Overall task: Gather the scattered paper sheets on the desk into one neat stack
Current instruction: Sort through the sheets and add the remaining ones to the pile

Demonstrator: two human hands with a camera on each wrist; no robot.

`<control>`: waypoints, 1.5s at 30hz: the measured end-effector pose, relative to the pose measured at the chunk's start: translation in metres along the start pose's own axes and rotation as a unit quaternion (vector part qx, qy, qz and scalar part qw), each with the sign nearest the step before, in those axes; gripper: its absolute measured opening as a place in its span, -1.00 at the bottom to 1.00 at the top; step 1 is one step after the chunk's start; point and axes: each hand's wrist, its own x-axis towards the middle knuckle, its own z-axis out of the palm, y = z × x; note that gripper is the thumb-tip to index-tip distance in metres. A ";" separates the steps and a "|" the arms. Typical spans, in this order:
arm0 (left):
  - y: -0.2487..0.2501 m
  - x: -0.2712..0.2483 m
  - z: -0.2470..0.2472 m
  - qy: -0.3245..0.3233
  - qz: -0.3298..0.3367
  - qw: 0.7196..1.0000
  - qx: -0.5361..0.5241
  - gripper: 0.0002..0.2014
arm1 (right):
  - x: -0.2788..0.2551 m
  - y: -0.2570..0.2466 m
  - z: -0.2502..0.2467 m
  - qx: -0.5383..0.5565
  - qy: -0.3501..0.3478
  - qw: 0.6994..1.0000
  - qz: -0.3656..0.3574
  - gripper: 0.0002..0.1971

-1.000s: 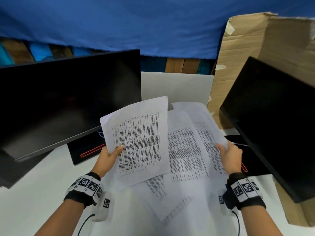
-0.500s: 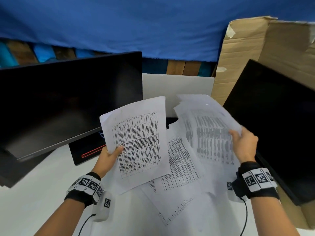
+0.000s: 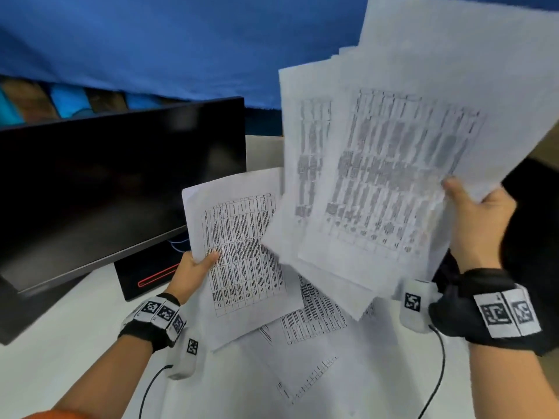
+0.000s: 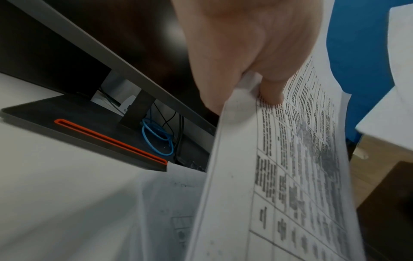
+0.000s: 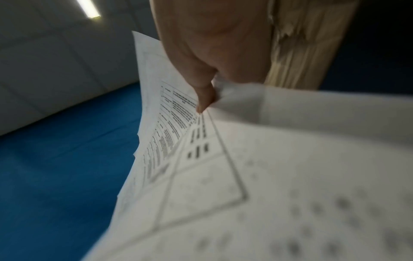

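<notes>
Two hands (image 3: 193,272) (image 3: 478,225), two monitors (image 3: 115,182) (image 3: 535,225), and perhaps seven or more paper sheets (image 3: 242,246), blurred.

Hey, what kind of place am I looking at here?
Probably an office-style workstation set up for recording: a black computer monitor stands on a white desk, printed table sheets lie scattered on it, and a blue fabric backdrop hangs behind.

printed sheets (image 3: 393,176): several fanned, aloft right | one sheet (image 3: 242,252): aloft left | loose sheets (image 3: 311,322): overlapping on desk
</notes>
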 end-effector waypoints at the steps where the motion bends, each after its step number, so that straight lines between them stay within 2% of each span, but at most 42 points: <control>1: 0.003 0.002 0.001 -0.003 0.001 1.000 0.001 -0.67 | -0.005 0.009 0.007 -0.008 -0.018 1.000 0.020 -0.91; 5: 0.011 0.007 0.003 -0.039 0.009 0.999 -0.012 -0.75 | -0.042 0.057 0.037 -0.009 -0.131 0.978 0.162 -0.63; 7: 0.016 0.006 0.006 -0.069 0.003 0.998 0.009 -0.83 | -0.063 0.074 0.048 0.012 -0.191 0.955 0.228 -0.59; 9: 0.017 0.006 0.006 -0.080 -0.019 0.997 0.007 -0.90 | -0.080 0.084 0.057 0.071 -0.240 0.917 0.311 -0.59; 11: 0.014 0.004 0.002 -0.088 -0.053 0.994 -0.028 -0.82 | -0.093 0.092 0.065 0.128 -0.269 0.879 0.373 -0.52; 13: 0.011 0.004 0.003 -0.061 -0.106 0.986 -0.109 -0.72 | -0.100 0.099 0.071 0.137 -0.283 0.861 0.400 -0.27; 14: 0.011 0.003 0.005 -0.044 -0.130 0.981 -0.138 -0.65 | -0.103 0.100 0.074 0.129 -0.286 0.862 0.398 -0.27; 16: 0.014 0.002 0.010 -0.020 -0.140 0.972 -0.190 -0.58 | -0.106 0.100 0.079 0.091 -0.286 0.876 0.378 -0.46; 19: 0.023 -0.008 0.006 -0.053 -0.113 0.969 -0.212 -0.44 | -0.107 0.097 0.084 0.066 -0.273 0.894 0.349 -0.55; 21: 0.024 -0.010 0.002 -0.091 -0.076 0.975 -0.185 -0.46 | -0.108 0.092 0.085 0.052 -0.265 0.907 0.322 -0.56; 22: 0.024 -0.009 0.002 -0.107 -0.046 0.981 -0.158 -0.36 | -0.109 0.089 0.085 0.051 -0.266 0.913 0.306 -0.58; 24: 0.023 -0.006 0.001 -0.113 -0.007 0.987 -0.117 -0.22 | -0.108 0.083 0.084 0.056 -0.277 0.918 0.278 -0.65; 26: 0.024 -0.004 0.004 -0.104 0.018 0.989 -0.104 -0.26 | -0.106 0.081 0.083 0.069 -0.293 0.918 0.257 -0.78; 29: 0.022 -0.008 0.005 -0.097 0.032 0.991 -0.087 -0.32 | -0.105 0.082 0.081 0.065 -0.324 0.912 0.243 -0.68; 33: 0.011 -0.015 0.010 -0.125 0.021 0.991 -0.042 -0.26 | -0.114 0.089 0.080 0.019 -0.355 0.899 0.257 -0.75; 36: 0.015 -0.020 0.017 -0.115 0.040 0.992 -0.030 -0.58 | -0.115 0.086 0.081 0.015 -0.339 0.907 0.251 -0.76; 38: 0.025 -0.021 0.017 -0.102 0.060 0.992 -0.038 -0.68 | -0.112 0.075 0.080 0.021 -0.330 0.913 0.238 -0.74; 40: 0.034 -0.024 0.014 -0.105 0.080 0.989 -0.059 -0.61 | -0.107 0.066 0.078 0.023 -0.336 0.914 0.227 -0.63; 43: 0.035 -0.025 0.011 -0.103 0.087 0.988 -0.072 -0.29 | -0.108 0.063 0.075 0.026 -0.342 0.907 0.243 -0.57; 45: 0.030 -0.026 0.014 -0.108 0.085 0.988 -0.065 -0.24 | -0.114 0.066 0.075 0.017 -0.321 0.906 0.275 -0.41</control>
